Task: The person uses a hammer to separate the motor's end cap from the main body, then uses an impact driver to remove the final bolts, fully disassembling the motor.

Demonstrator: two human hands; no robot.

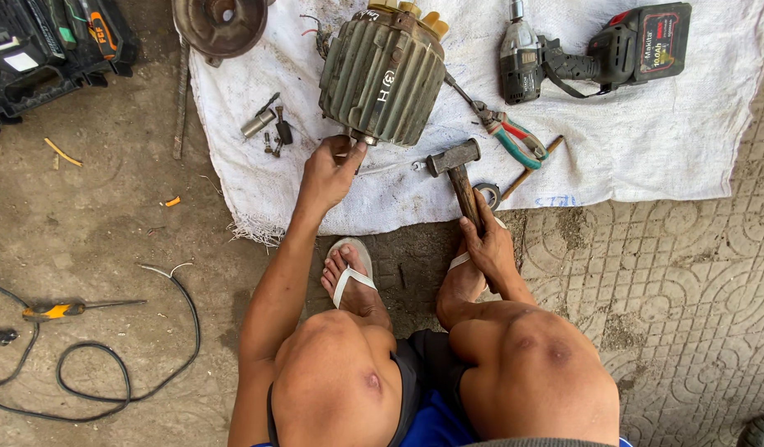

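Ribbed grey-green electric motor [382, 74] lying on white cloth, shaft end toward left hand [328, 172], hammer [460, 178], steel head on cloth, wooden handle gripped by right hand [488, 242]

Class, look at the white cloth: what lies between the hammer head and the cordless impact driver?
In the head view, pliers with red and green handles lie between the hammer head and the impact driver, on the white cloth.

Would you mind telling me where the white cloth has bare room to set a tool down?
White cloth: bare right part, below the black cordless impact driver. Crowded between the green ribbed motor, the wooden-handled hammer in the right hand, and the pliers.
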